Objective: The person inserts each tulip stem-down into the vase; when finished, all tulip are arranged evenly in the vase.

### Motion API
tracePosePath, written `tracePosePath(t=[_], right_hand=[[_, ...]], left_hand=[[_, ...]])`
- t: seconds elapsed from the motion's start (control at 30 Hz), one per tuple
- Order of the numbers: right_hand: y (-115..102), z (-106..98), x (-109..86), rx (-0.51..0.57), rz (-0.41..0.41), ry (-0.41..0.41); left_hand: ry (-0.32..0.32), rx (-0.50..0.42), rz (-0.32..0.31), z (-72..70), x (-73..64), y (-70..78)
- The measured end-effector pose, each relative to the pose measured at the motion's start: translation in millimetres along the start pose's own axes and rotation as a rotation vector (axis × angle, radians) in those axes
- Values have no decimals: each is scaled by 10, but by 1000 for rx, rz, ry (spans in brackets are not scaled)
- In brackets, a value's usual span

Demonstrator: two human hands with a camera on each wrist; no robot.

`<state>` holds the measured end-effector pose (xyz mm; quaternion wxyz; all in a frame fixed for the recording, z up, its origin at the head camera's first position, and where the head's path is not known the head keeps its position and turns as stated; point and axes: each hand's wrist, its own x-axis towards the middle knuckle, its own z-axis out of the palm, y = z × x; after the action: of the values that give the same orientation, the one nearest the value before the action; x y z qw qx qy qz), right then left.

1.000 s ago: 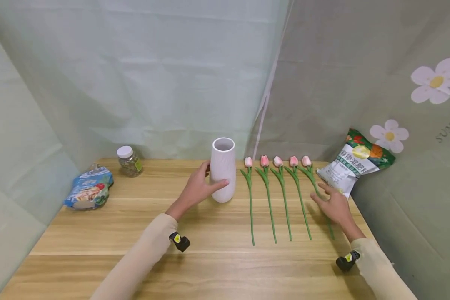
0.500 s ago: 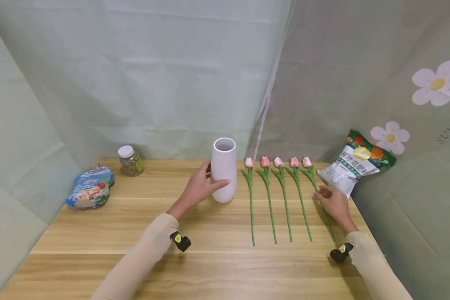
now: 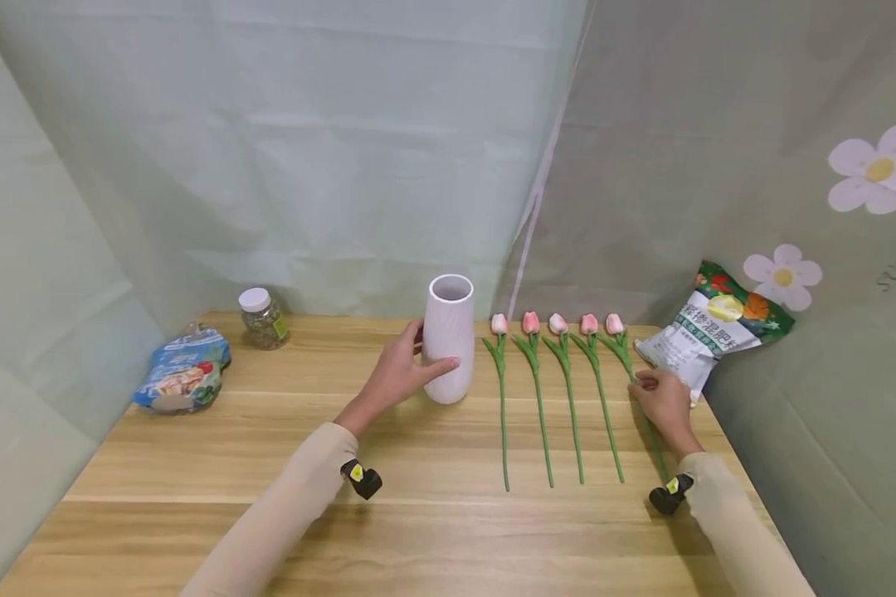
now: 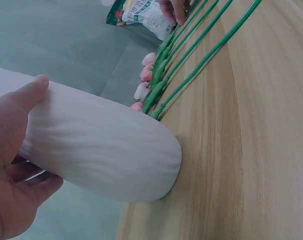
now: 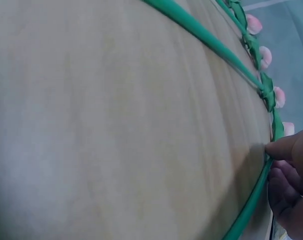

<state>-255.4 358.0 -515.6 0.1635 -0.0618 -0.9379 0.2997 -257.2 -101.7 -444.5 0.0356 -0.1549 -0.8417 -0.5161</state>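
Note:
A tall white vase [image 3: 450, 352] stands upright on the wooden table, its mouth facing up. My left hand [image 3: 394, 375] grips its left side, thumb across the front and fingers behind, partly hidden by the vase. In the left wrist view the vase's [image 4: 109, 147] ribbed side shows under the thumb. To the right lie several pink tulips in a row, blossoms toward the back. My right hand [image 3: 664, 405] pinches the stem of the rightmost tulip [image 3: 615, 325] just below its leaves. The right wrist view shows thumb and fingers at that green stem [image 5: 247, 207], which lies along the tabletop.
A white and green printed bag [image 3: 705, 327] leans at the back right, right behind the right hand. At the back left are a white-lidded jar [image 3: 264, 319] and a blue food bag [image 3: 182, 371]. Fabric walls [image 3: 343, 166] enclose the table [image 3: 418, 531] behind and at both sides.
My right hand has come down and slightly left, its spread fingers drawing together onto the rightmost tulip's stem. The left hand keeps its hold on the vase.

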Motion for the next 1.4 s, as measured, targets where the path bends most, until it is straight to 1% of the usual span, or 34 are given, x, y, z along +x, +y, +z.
tracePosePath(t=[0.13, 0.23, 0.4, 0.5, 0.63, 0.87, 1.0, 1.1, 1.27, 1.4], right_hand=[[-37, -34, 36, -5, 43, 5], [-60, -74, 48, -7, 76, -13], [-67, -144, 37, -20, 122, -116], [-66, -184, 27, -25, 131, -173], [-73, -219, 14, -12, 143, -199], [-93, -273, 3, 34, 184, -147], [-153, -348, -12, 48, 205, -133], [-227, -425, -17, 74, 207, -127], [-397, -565, -16, 150, 225, -111], [-507, -657, -9, 195, 214, -107]], left_hand=[[-2, 4, 8, 1, 17, 8], [-6, 5, 9, 3, 23, 4], [-8, 8, 10, 0, 18, 3], [-8, 12, 9, -2, 20, 7], [-9, 17, 7, -6, 21, 11], [-10, 15, -8, -13, 16, 36], [-11, 16, -11, -18, 24, 31], [-13, 18, -8, -16, 32, 17], [-18, 20, -9, -12, 27, 4], [-24, 22, -9, -14, 16, 11]])
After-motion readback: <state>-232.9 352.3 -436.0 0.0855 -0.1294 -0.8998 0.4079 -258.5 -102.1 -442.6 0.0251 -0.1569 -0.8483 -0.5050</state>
